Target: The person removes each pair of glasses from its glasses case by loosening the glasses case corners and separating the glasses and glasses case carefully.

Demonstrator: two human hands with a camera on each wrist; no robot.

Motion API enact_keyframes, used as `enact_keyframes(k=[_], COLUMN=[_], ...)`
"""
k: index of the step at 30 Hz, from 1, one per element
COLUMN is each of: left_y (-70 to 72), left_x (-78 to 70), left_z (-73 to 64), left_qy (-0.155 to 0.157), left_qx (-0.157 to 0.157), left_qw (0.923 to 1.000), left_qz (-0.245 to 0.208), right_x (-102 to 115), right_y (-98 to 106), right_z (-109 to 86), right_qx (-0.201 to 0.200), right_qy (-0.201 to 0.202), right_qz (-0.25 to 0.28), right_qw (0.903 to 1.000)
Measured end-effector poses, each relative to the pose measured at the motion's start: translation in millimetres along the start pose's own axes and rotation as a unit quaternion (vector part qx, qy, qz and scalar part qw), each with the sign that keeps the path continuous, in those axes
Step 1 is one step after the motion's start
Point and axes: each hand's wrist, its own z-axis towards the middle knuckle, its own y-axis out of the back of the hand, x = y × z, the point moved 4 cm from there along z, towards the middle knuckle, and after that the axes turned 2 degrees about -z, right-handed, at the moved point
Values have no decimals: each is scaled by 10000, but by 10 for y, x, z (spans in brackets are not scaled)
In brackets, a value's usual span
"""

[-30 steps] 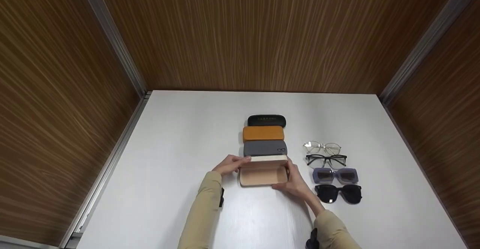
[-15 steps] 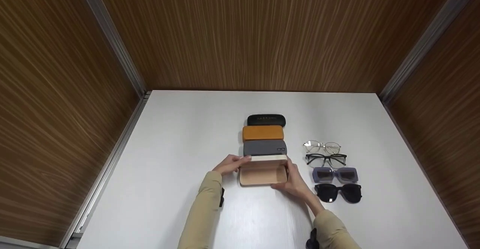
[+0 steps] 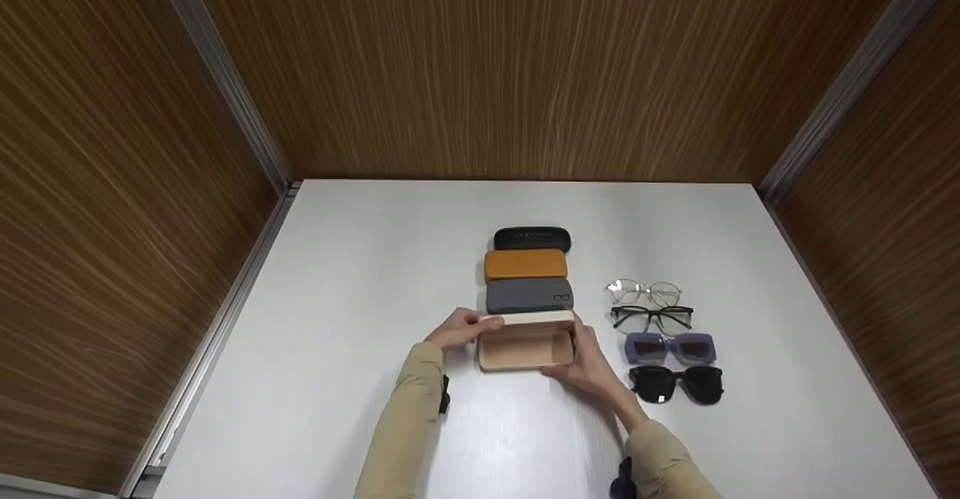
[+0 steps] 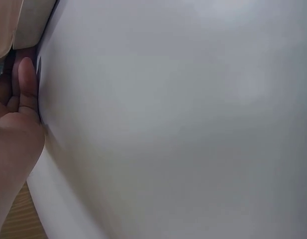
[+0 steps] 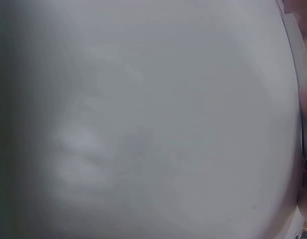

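Observation:
An eyeglass case [image 3: 517, 353] with a pale pink lining lies on the white table [image 3: 337, 319], its white-edged lid raised and the visible inside bare. My left hand [image 3: 456, 329] grips the lid at its left end, thumb on the edge. Around the right end my right hand [image 3: 591, 364] holds the case, thumb at the front rim and fingers towards the lid. In the left wrist view the case's corner [image 4: 34, 22] shows above my curled fingers. Only a strip of the case [image 5: 296, 45] shows at the right edge of the right wrist view.
Behind it, in a column, lie a grey case [image 3: 525, 296], an orange case [image 3: 525, 265] and a black case [image 3: 532, 238]. To the right lie wire glasses [image 3: 664, 294], black-framed glasses [image 3: 652, 319], purple sunglasses [image 3: 670, 348] and black sunglasses [image 3: 701, 385]. Wood-grain panels [image 3: 480, 71] surround the table.
The lid leans very slightly further over the base, with my left thumb following it. Both hands otherwise keep their places on the case.

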Motion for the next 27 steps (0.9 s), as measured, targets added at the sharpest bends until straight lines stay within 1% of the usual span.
enact_keyframes(k=[4,7,10,13,21,27], left_y=[-19,-28,-25,-20,-13,-25], left_x=[-6,-1,18,28,6,10], left_z=[1,-3,-6,-13,-62,-98], left_qy=[-264,-404,-465,-521,-839,-920], left_qx=[73,99,103,127,253,312], left_qw=[9996,9990,9986,9982,9955,9944], left_qz=[100,189,223,255,374,405], right_x=[-13,-26,-25,-18,5,-8], right_y=[1,-1,0,3,17,14], right_z=[-2,-6,-9,-7,9,4], right_qx=[-115,-163,-188,-156,-55,-28], right_qy=[44,-7,-54,-162,-385,-465], right_qz=[-134,-230,-354,-371,-324,-304], right_qw=[9998,9996,9992,9991,9987,9985])
